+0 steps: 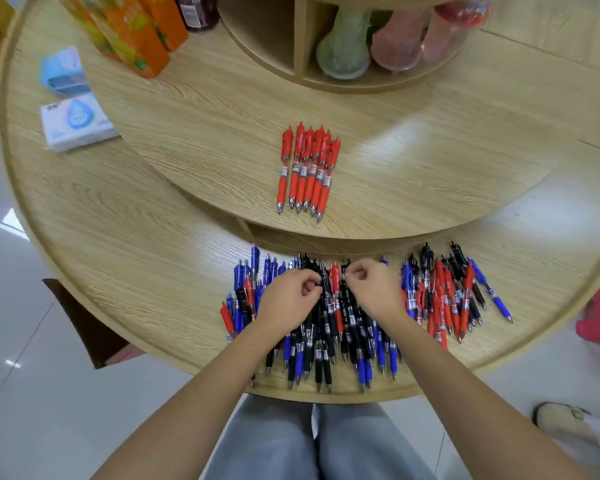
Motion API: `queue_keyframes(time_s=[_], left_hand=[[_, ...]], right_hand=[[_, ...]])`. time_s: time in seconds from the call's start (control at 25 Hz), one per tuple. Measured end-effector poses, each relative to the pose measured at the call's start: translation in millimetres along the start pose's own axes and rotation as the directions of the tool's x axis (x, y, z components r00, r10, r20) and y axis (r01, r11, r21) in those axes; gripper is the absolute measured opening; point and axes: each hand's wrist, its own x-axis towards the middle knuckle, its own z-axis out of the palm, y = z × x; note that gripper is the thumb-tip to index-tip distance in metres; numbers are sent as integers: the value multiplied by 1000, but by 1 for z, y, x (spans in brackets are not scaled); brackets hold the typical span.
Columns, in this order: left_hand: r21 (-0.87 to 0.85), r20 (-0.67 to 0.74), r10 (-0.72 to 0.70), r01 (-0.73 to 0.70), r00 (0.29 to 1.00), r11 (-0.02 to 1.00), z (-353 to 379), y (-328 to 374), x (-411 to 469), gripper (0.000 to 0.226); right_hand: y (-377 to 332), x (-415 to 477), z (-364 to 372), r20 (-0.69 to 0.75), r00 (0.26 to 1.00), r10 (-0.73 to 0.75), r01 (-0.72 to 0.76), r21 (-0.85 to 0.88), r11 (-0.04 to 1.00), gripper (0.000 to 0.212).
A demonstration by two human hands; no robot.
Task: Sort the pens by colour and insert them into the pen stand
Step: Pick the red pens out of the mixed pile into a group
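A mixed heap of red, blue and black pens is spread along the near edge of the lower round shelf. Several red pens lie side by side on the upper tier, tips toward me. My left hand and my right hand are both over the middle of the heap, fingers curled. Between them stands a red pen among black pens. The left fingertips pinch at a black pen; the right fingers curl at the pens beside the red one. No pen stand is in view.
Tissue packs lie at the left on the lower shelf. Orange juice cartons stand at the back left of the upper tier. Vases sit in the central cubby. A dark stool is lower left.
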Motion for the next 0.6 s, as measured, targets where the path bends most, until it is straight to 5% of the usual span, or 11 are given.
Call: queue_keyframes(time_s=[0.24,0.36,0.6], left_hand=[[505,86,27,-66,996,861,29,8,70,34],[617,144,-20,-74,989,784,29,12,78,38],[610,90,4,-58,996,790,40,9,62,52]], right_hand=[[9,40,34,62,998,9,19,-431,902,38],[18,47,35,66,998,5,31,-531,847,44],[45,51,28,75,995,68,-71,49,996,19]])
